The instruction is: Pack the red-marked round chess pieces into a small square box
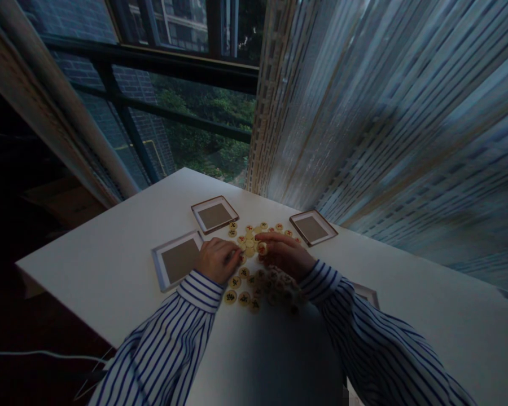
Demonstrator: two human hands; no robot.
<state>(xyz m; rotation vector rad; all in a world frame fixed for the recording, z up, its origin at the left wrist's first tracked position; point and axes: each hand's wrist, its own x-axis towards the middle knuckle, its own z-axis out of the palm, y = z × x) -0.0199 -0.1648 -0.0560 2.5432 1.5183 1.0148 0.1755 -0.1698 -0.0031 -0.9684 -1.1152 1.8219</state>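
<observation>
Round, pale-wood Chinese chess pieces (244, 298) with dark or red characters lie scattered on the white table between my hands. My right hand (285, 255) reaches in from the right and grips a red-marked piece (262, 248) at its fingertips. Facing it, my left hand (217, 259) is closed, thumb and forefinger drawn together at the edge of the pieces; what they pinch is too small to tell. Below my right palm, a dim cluster of pieces (279, 285) sits in shadow. Beyond the hands, more red-marked pieces (279, 226) lie loosely spread.
A shallow, grey-bottomed tray (180, 259) lies beside my left hand. Similar trays stand farther back at left (215, 215) and right (313, 227). My right forearm partly covers another tray (367, 294). The table (110, 242) ends near a railed window and a striped curtain (342, 113).
</observation>
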